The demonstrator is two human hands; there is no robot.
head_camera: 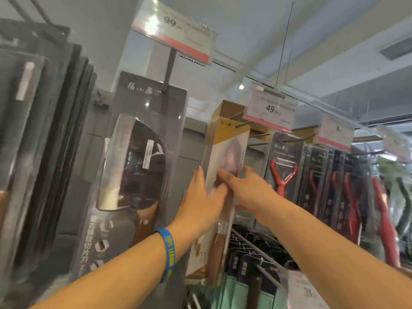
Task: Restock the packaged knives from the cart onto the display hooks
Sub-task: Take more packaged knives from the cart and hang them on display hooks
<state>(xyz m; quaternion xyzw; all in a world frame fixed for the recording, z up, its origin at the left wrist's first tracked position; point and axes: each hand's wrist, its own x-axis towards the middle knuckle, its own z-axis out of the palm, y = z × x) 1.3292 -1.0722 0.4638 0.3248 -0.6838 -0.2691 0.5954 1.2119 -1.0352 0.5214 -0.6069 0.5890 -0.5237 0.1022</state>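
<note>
Your right hand (243,186) is making the grip. Its thumb is lying across the clear front of the knife package (225,148) and its fingers are reaching round behind the right edge, so it is pinching the package. Your left hand (198,197) is not clasping anything. Its fingers are running straight up the left edge and steadying it, though blur is hiding where its thumb is pressing.

The package is hanging upright at the centre of the frame. Its yellow header is up against the wire hook (242,124), just below the 49 price tag (269,108). The wire seems to be passing through the header hole, but the blur is making that hard to confirm. By my reading you are seating the package, and the step is not yet finished.

While you are sliding it back, be steering from the pinch and letting the flat left hand only guide, so the header is not twisting on the wire. Be watching the hole at the top, not the blade. If the card is riding under the hook tip, it is likely to drop once you let go. Be keeping it square to the dark cleaver package (142,152) at centre left and apart from the red peeler (283,175) at centre right. The cart is out of view.
</note>
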